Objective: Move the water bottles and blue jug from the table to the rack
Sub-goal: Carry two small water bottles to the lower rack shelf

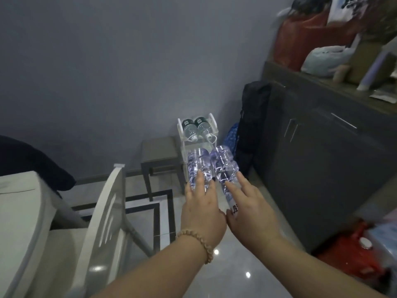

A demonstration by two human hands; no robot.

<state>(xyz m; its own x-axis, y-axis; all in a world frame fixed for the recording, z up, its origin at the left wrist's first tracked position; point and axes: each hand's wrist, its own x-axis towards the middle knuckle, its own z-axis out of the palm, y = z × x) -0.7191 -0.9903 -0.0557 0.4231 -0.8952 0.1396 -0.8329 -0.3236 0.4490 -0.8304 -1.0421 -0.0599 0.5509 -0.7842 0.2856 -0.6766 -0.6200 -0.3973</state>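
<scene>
A small white rack (180, 127) stands on the floor against the grey wall. Two clear water bottles (197, 126) with dark labels lie side by side on its top shelf, caps toward me. My left hand (202, 208) grips a clear water bottle (198, 162), bottom pointing at the rack. My right hand (250, 209) grips a second clear bottle (224, 163) beside it, its white label showing near my thumb. Both bottles are held out in front of the rack's lower part. A blue jug is not in view.
A white chair (111, 203) and the edge of a pale table (19, 211) are at left. A grey stool (160, 157) stands left of the rack. A dark cabinet (322, 160) with piled bags runs along the right; a black bag (253, 121) leans by it.
</scene>
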